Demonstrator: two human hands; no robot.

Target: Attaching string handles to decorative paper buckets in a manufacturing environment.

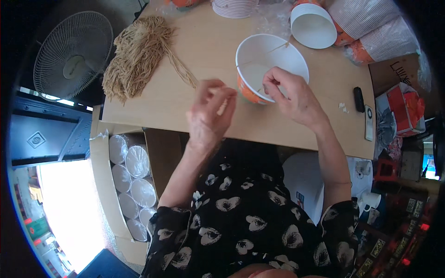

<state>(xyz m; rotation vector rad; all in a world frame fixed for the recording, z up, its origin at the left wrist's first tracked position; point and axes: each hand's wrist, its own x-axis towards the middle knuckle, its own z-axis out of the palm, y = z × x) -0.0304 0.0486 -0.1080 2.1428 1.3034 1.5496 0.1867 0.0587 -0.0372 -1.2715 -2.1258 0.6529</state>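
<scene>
1. Curling beside the paper tub [259, 69], my left hand [209, 111] blurs; whether it grips anything, I cannot tell.
2. Nearer, my right hand [291, 95] bends over the tub's mouth, its hold unclear.
3. On the table [194, 41], the tub stands ahead, a brown strand [279, 46] slanting across its far rim.
4. My right hand hides the near-right rim.

We look steeply down from the person's head, through the left fisheye of a side-by-side pair, facing forward over a black heart-patterned garment [241, 217] onto the tabletop [204, 51]. We see it from close above, straight edges bending toward the rim.
</scene>
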